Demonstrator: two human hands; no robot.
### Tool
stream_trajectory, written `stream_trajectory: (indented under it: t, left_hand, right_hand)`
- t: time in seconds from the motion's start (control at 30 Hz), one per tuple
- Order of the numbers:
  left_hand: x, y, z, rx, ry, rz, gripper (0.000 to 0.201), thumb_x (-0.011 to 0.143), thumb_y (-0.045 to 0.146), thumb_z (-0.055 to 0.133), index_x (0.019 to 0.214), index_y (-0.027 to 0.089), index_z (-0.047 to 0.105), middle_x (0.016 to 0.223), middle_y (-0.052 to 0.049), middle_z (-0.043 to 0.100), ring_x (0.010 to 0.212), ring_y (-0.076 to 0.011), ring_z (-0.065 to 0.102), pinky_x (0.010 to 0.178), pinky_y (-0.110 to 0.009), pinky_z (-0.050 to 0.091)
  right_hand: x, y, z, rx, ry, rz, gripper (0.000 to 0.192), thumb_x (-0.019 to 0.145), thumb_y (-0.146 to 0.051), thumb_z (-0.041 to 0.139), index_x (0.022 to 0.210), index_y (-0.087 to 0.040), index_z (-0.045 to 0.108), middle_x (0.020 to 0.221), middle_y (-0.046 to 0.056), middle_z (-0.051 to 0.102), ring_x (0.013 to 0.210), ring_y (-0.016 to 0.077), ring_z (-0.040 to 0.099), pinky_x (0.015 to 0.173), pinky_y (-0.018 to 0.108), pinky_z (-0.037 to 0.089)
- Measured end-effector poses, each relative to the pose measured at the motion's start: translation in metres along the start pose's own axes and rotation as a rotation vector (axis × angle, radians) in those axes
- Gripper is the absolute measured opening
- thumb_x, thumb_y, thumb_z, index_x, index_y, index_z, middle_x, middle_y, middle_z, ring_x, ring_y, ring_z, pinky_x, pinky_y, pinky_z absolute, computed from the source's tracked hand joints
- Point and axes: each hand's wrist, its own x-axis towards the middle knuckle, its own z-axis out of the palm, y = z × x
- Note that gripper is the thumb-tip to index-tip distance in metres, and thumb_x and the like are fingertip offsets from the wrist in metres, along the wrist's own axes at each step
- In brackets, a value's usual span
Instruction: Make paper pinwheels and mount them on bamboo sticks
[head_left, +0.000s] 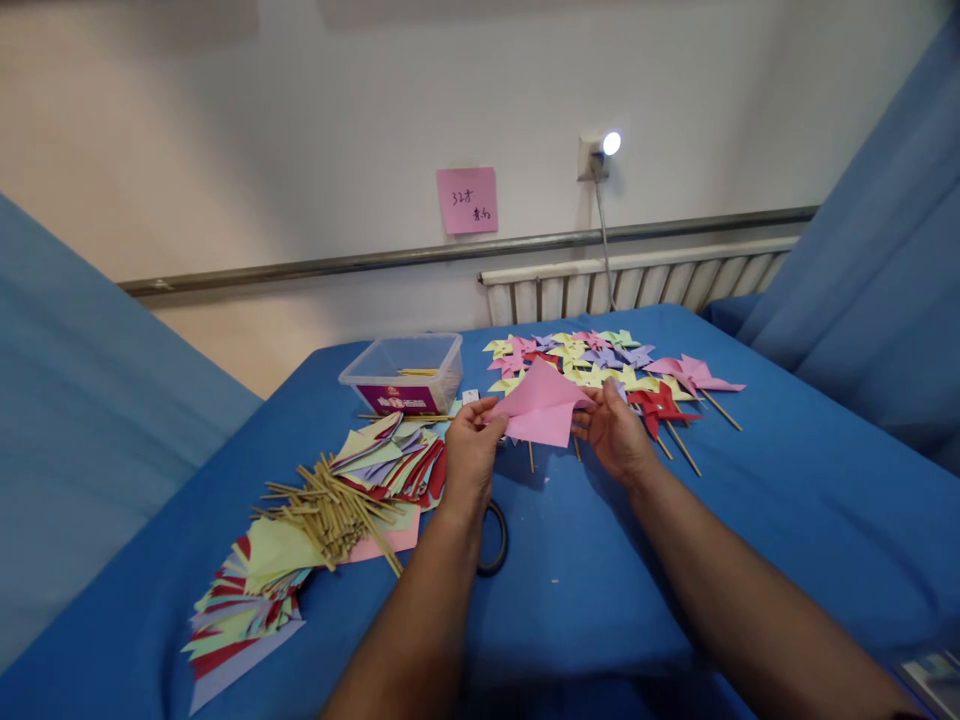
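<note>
A pink paper sheet (546,408) with bent, creased corners is held up above the table between both hands. My left hand (474,440) pinches its left corner between thumb and fingers. My right hand (616,432) grips the right corner, with the fingertips partly behind the paper. Just past the sheet lie finished paper pinwheels (600,355) in pink, yellow, purple, red and green. A larger pink pinwheel (694,373) and a red pinwheel (660,402) lie on sticks to the right. Under my left forearm a black scissors handle (493,540) partly shows.
On the left are a heap of thin wooden sticks (330,510), a fan of coloured papers (247,600) and a second paper stack (405,460). A clear plastic box (409,360) with sticks inside stands behind them. Blue cloth (787,500) covers the table; a radiator (637,285) lines the wall.
</note>
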Motion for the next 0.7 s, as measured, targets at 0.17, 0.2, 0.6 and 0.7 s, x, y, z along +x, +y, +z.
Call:
stream_trajectory:
  t: [0.17,0.2,0.6,0.7]
  left_hand:
    - [0.001,0.006,-0.002,-0.057,0.010,0.007,0.048,0.053,0.025,0.083,0.096,0.013,0.064,0.077,-0.002,0.068,0.061,-0.0108,0.060,0.061,-0.024,0.047]
    - [0.001,0.007,-0.002,-0.098,0.021,-0.005,0.049,0.052,0.025,0.083,0.095,0.013,0.064,0.077,-0.002,0.068,0.061,-0.0114,0.060,0.062,-0.024,0.047]
    - [0.009,0.012,-0.007,-0.348,0.106,-0.074,0.042,0.055,0.019,0.084,0.091,0.012,0.063,0.072,-0.002,0.069,0.059,-0.0112,0.062,0.062,-0.024,0.051]
    - [0.006,0.014,-0.003,-0.369,0.088,-0.035,0.040,0.058,0.020,0.083,0.092,0.013,0.064,0.079,-0.003,0.071,0.068,-0.0113,0.065,0.067,-0.023,0.051]
  right_hand:
    - [-0.002,0.001,0.000,-0.213,-0.037,0.017,0.034,0.059,-0.033,0.082,0.085,-0.018,0.066,0.080,0.002,0.068,0.066,0.0137,0.060,0.060,0.026,0.047]
    - [-0.002,0.001,0.000,-0.249,-0.048,0.017,0.036,0.057,-0.032,0.082,0.086,-0.017,0.067,0.080,0.002,0.067,0.064,0.0132,0.059,0.057,0.025,0.046]
    - [-0.001,0.008,0.004,-0.667,-0.057,-0.080,0.034,0.062,-0.043,0.075,0.056,-0.017,0.054,0.048,-0.007,0.046,0.044,0.0068,0.036,0.043,0.021,0.024]
    - [0.001,0.011,0.008,-0.582,0.028,-0.145,0.034,0.064,-0.047,0.073,0.060,-0.017,0.057,0.050,-0.006,0.048,0.045,0.0078,0.037,0.043,0.022,0.026]
